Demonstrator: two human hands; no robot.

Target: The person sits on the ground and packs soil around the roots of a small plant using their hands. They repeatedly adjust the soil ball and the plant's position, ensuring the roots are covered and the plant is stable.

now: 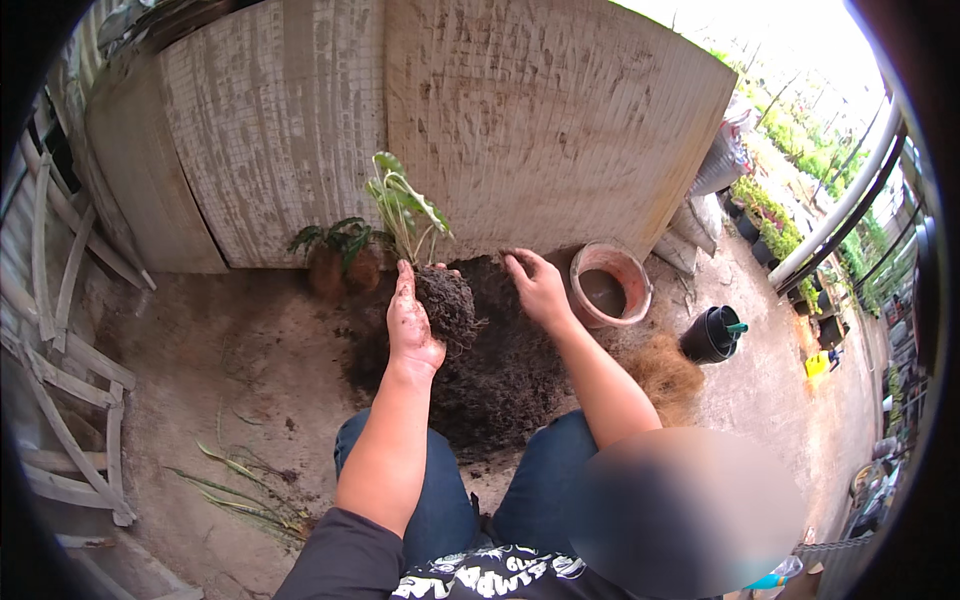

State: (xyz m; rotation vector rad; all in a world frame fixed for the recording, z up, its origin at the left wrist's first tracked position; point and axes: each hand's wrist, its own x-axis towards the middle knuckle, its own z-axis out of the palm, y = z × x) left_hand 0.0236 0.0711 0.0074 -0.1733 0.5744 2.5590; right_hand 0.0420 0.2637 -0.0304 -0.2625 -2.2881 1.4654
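Note:
My left hand (pixel 411 322), smeared with soil, grips the root ball (pixel 446 304) of a leafy plant (pixel 409 206) and keeps it upright. Dark soil clings to the roots, and fine root ends hang from the lower right side. Green leaves with pale stems rise above the fingers. To the right, my right hand (pixel 536 281) is empty, its dirty fingers parted over the edge of the soil heap. Beneath both hands a pile of dark potting soil (pixel 495 382) spreads over the ground between my knees.
Right of my right hand stands a round pot (pixel 611 285). Beyond it are coconut fibre (pixel 664 375) and black nursery pots (pixel 709 335). Fibre-wrapped plants (pixel 341 255) stand against the board wall (pixel 465 127). Pulled long leaves (pixel 247 495) lie at left, near a wooden frame (pixel 82 405).

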